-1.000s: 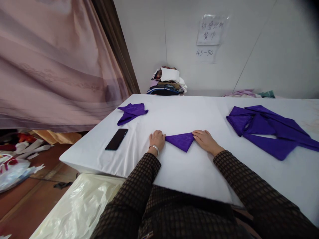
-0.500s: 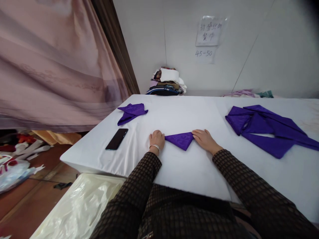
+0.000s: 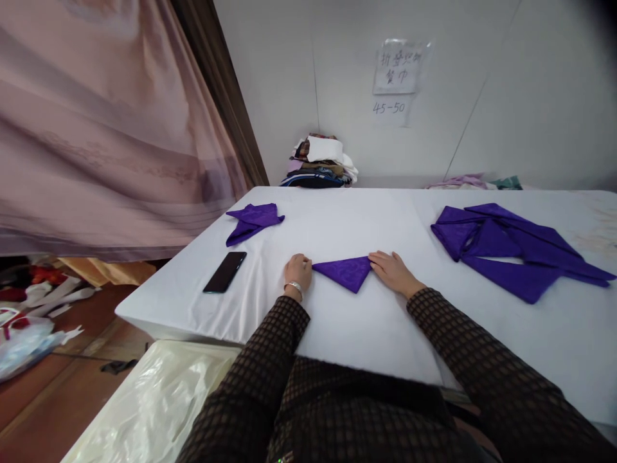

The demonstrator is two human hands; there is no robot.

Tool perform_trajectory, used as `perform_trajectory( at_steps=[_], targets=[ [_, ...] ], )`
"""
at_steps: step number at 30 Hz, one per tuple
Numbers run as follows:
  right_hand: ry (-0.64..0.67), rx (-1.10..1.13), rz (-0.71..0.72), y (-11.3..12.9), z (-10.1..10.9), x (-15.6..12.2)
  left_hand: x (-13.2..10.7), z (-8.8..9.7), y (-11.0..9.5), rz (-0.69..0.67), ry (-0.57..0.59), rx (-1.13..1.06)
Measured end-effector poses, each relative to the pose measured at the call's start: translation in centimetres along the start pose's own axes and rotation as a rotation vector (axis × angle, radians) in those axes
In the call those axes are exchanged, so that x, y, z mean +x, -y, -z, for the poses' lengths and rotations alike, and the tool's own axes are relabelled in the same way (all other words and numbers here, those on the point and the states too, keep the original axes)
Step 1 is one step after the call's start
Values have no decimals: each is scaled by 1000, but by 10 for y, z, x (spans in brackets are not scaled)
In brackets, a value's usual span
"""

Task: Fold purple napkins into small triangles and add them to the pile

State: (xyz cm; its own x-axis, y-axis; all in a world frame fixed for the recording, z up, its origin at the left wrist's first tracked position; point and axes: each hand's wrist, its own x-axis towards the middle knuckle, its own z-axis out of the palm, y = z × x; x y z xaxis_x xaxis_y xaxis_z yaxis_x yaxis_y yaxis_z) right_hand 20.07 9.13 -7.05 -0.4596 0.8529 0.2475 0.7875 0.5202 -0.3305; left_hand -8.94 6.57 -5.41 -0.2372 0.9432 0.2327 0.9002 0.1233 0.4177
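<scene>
A purple napkin [image 3: 344,272] folded into a downward-pointing triangle lies on the white table [image 3: 366,334] in front of me. My left hand [image 3: 297,269], with a silver bracelet on the wrist, is curled at the triangle's left corner and pinches it. Against the right corner rests my right hand [image 3: 391,270], its fingers stretched out flat on the cloth. Both sleeves are dark and checked.
A black phone [image 3: 225,271] lies left of my hands. A folded purple napkin [image 3: 252,218] sits at the far left. Several unfolded purple napkins [image 3: 511,247] spread at the right. Stacked cloths [image 3: 321,162] stand by the wall. A pink curtain [image 3: 106,128] hangs left.
Both hands stay at the napkin's two corners. Only the view has shifted slightly.
</scene>
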Motion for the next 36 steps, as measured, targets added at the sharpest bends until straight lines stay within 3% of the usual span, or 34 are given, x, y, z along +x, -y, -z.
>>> perform_trajectory(
  at_steps=[2, 4, 6, 8, 13, 25, 30, 33, 36],
  targets=[
    [5, -3, -2, -1, -1, 0, -6, 2, -10, -42, -32, -11],
    [13, -5, 0, -1, -1, 1, -17, 2, -27, -197, -30, -23],
    [14, -4, 1, -2, -2, 2, -29, -3, -47, -423, 43, -18],
    [15, -1, 1, -3, -2, 2, -37, -11, -62, -545, 150, 12],
    [28, 12, -18, -4, -1, 3, -39, -27, -65, -470, 359, 103],
    [80, -103, -177, -5, 4, 3, -38, -24, -64, -468, 368, 156],
    [-45, -139, -299, -1, 12, 2, -37, -27, -63, -469, 360, 143],
    [-103, -109, -147, 19, 16, 2, -36, -29, -62, -478, 350, 155],
    [2, -28, 103, 45, 12, 2, -37, -30, -61, -494, 334, 177]
  ],
)
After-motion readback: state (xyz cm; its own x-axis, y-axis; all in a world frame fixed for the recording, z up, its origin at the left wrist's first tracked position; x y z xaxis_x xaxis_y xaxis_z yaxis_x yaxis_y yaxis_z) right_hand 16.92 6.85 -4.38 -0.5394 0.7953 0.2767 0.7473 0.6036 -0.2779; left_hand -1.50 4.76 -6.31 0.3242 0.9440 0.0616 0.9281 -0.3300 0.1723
